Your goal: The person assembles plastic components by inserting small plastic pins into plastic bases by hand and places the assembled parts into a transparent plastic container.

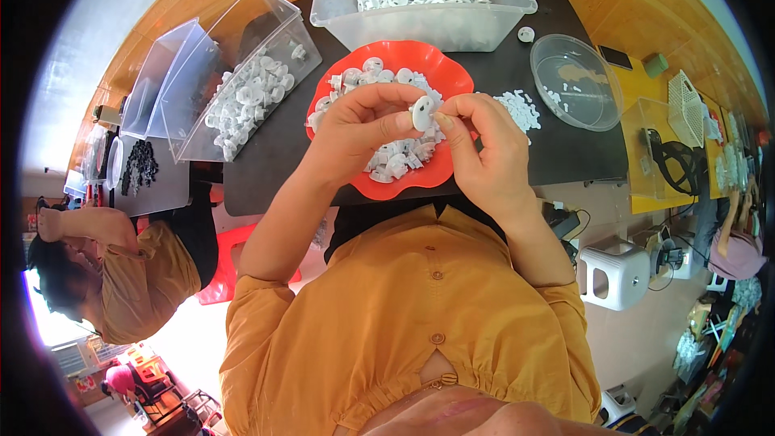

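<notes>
Above a red scalloped tray (449,77), my left hand (343,133) holds a round white plastic part (422,113) between thumb and fingers. The thumb and index finger of my right hand (494,152) are pinched together at the part's right edge. Whatever lies between those right fingertips is too small to make out. Many similar white parts (395,163) fill the tray under my hands, partly hidden by them. A pile of small white pieces (519,110) lies on the dark table just beyond my right hand.
A large clear bin (420,28) of white parts stands at the back. Another clear bin (246,101) of parts is tilted at the left. A round clear dish (577,85) with few small pieces sits right. One loose white part (526,35) lies nearby. Another person (145,274) sits at left.
</notes>
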Motion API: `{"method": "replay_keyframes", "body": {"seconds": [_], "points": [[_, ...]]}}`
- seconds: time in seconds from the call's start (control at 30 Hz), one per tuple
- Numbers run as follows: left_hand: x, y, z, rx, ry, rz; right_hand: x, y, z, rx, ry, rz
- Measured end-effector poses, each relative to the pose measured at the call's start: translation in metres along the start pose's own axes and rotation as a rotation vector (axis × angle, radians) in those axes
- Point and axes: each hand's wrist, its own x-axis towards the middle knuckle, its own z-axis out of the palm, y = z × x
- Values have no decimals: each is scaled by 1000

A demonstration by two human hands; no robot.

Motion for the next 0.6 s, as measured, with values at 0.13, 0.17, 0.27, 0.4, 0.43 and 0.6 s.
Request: {"method": "replay_keyframes", "body": {"seconds": [0.13, 0.17, 0.27, 0.4, 0.43, 0.6], "points": [[-5, -6, -2, -29, 36, 64, 2, -5, 7, -69, 8, -94], [-7, -7, -3, -30, 34, 66, 2, -6, 8, -71, 8, -95], [-12, -9, -3, 46, 50, 126, 1, -9, 9, -99, -11, -79], [-16, -11, 3, 277, 103, 312, 1, -11, 10, -196, -25, -110], [-16, -11, 3, 305, 110, 337, 2, -11, 11, -198, -8, -114], [-19, -15, 3, 268, 104, 371, -1, -15, 11, -111, -47, -42]]}}
